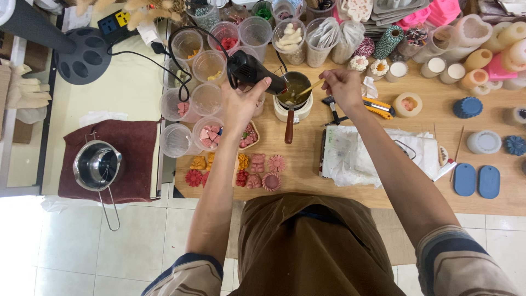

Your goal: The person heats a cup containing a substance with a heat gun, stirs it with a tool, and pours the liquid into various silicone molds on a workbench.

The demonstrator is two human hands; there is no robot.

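Here, left hand (239, 104) clamped on black heat gun (252, 71), nozzle aimed right at small pot (294, 87). Right hand (342, 85) fingers pinched on stick (308, 89), stick slanting down-left into pot. Pot between both hands, handle pointing toward person.

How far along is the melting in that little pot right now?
Done: finished shaped pieces lie at the table's near edge. In hand: the left hand aims a black heat gun at the small pot while the right hand stirs with a wooden stick. Left: the round moulds on the right look unfilled.
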